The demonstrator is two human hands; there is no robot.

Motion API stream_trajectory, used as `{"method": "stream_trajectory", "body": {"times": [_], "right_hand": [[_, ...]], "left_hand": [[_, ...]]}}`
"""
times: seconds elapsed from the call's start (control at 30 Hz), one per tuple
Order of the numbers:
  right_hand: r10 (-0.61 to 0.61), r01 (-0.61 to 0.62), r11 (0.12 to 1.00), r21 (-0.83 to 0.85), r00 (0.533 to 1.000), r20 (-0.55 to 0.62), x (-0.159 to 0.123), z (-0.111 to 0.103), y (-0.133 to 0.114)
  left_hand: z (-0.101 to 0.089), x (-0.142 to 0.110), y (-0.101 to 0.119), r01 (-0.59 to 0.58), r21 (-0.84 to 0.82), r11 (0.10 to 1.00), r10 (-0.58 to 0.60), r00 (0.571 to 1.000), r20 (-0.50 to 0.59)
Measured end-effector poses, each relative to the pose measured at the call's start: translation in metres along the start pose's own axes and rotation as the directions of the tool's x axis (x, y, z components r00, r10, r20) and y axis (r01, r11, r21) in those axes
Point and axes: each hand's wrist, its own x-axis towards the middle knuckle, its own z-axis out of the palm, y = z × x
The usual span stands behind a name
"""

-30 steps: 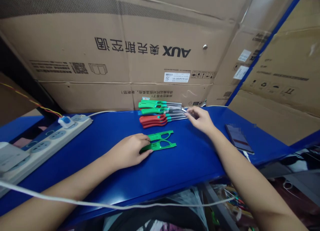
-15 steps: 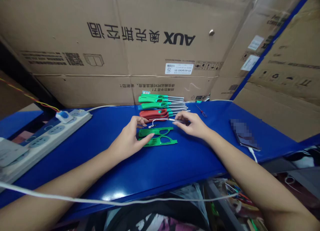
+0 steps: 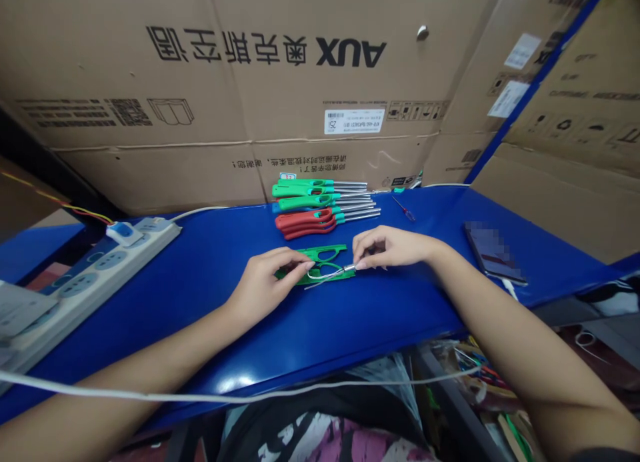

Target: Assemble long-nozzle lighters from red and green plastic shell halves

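My right hand (image 3: pixel 390 247) is closed round a short metal tube (image 3: pixel 349 269), whose tip shows at the fingertips. White wires (image 3: pixel 327 275) run leftward from the tube. My left hand (image 3: pixel 270 275) pinches the wires' far end between thumb and fingers; what sits at that end is hidden. Beneath both hands, two green plastic lighter shell halves (image 3: pixel 334 249) lie open on the blue table (image 3: pixel 250 342), partly covered by the left fingers. Just behind is a row of long-nosed lighters, with green ones (image 3: pixel 300 202) at the back and red ones (image 3: pixel 306 223) in front.
On the left lies a white power strip (image 3: pixel 110 262) with plugs in it. A phone (image 3: pixel 493 252) with a charging cable lies on the right, and a small screwdriver (image 3: pixel 405 210) farther back. A white cord (image 3: pixel 280 394) crosses low in front of me. Cardboard (image 3: pixel 240 102) walls the back.
My right hand has brought the tube lower, over the green shell halves. My left hand has gone from spread fingers beside the wires to pinching their end. The view has shifted slightly.
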Motion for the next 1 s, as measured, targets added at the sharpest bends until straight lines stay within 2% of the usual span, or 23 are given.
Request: {"method": "stream_trajectory", "body": {"times": [0.17, 0.37, 0.77, 0.9, 1.0], "right_hand": [[0.081, -0.080, 0.996, -0.044, 0.997, 0.007, -0.001, -0.003, 0.002], [0.153, -0.150, 0.980, -0.132, 0.988, 0.008, 0.000, -0.002, 0.002], [0.131, -0.131, 0.975, -0.182, 0.991, -0.011, 0.000, 0.003, 0.002], [0.100, -0.108, 0.959, -0.262, 0.994, -0.044, -0.001, 0.005, -0.003], [0.100, -0.115, 0.915, -0.387, 0.993, -0.059, 0.000, 0.008, -0.013]], "left_hand": [[0.000, 0.002, -0.010, -0.077, 0.023, 0.997, 0.075, 0.992, 0.103], [0.001, 0.001, -0.015, -0.134, 0.058, 0.989, 0.125, 0.983, 0.136], [0.004, 0.000, -0.015, -0.147, 0.113, 0.983, 0.133, 0.983, 0.126], [0.004, 0.000, -0.014, -0.137, 0.108, 0.985, 0.121, 0.982, 0.142], [0.005, 0.001, -0.012, -0.132, 0.103, 0.986, 0.116, 0.982, 0.150]]}}
